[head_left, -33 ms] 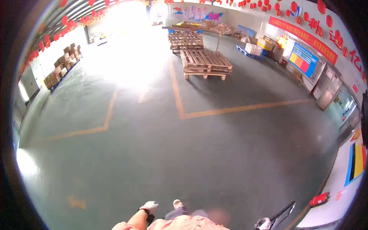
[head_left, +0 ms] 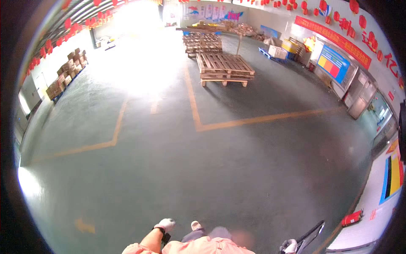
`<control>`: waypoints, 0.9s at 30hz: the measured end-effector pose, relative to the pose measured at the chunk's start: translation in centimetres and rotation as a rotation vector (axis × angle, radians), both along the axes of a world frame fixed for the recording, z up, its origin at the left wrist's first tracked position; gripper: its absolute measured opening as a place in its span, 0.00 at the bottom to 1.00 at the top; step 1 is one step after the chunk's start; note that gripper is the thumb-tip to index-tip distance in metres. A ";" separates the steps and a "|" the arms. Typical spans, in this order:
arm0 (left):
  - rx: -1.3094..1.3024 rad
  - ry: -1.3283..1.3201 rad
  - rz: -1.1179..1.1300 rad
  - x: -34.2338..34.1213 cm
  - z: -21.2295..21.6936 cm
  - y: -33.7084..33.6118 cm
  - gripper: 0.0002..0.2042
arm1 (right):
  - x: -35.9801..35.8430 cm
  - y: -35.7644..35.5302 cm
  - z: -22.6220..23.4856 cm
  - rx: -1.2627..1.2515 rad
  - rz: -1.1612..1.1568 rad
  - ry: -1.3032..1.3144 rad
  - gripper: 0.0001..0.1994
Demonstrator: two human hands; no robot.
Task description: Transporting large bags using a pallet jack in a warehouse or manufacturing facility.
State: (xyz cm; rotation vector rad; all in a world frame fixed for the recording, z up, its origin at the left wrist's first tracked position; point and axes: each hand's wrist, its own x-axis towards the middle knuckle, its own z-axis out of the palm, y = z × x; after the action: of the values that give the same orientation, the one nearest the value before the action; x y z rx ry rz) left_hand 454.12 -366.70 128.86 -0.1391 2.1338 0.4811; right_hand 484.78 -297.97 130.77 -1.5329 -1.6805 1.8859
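Observation:
My left hand hangs in front of me in a white glove, with a dark band round the wrist. Its fingers look loosely curled, and nothing shows in them. At my right side my other gloved hand, the right hand, is closed on the near end of a dark, loop-shaped handle. The handle slants up and away; whatever it belongs to is out of view. One light shoe shows beyond my pink top.
Stacked wooden pallets stand ahead on the grey floor, beside yellow lines. Cartons line the far left. Along the right are a metal door, a white wall and a red fire extinguisher. Red lanterns hang overhead.
My left hand has shifted slightly up and its glove shows more sharply. The surroundings have moved a little to the left in view. My right hand stays on the handle.

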 end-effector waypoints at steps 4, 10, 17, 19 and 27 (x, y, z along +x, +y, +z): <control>0.128 0.065 -0.019 -15.1 2.3 4.5 0.20 | -11.4 -4.3 4.1 -0.248 -0.579 -0.062 0.10; 0.193 0.040 -0.067 -32.2 1.1 10.7 0.21 | -25.0 -4.6 7.3 -0.188 -0.616 -0.079 0.05; -0.118 -0.126 -0.483 -49.6 -6.0 12.0 0.20 | -37.9 -0.4 5.6 -0.161 -0.737 -0.054 0.06; -0.053 0.011 -0.654 -56.0 -5.6 12.4 0.20 | -41.7 -0.1 4.8 -0.170 -0.798 -0.086 0.07; 0.148 0.485 -1.172 -78.7 -8.0 17.2 0.14 | -63.4 -2.5 5.8 -0.136 -0.790 -0.076 0.08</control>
State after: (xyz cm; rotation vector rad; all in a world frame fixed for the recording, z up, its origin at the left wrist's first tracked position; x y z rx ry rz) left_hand 375.47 -349.50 120.89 1.3499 2.1863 -0.0552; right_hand 421.39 -300.45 136.60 -1.9419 -0.7636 1.5248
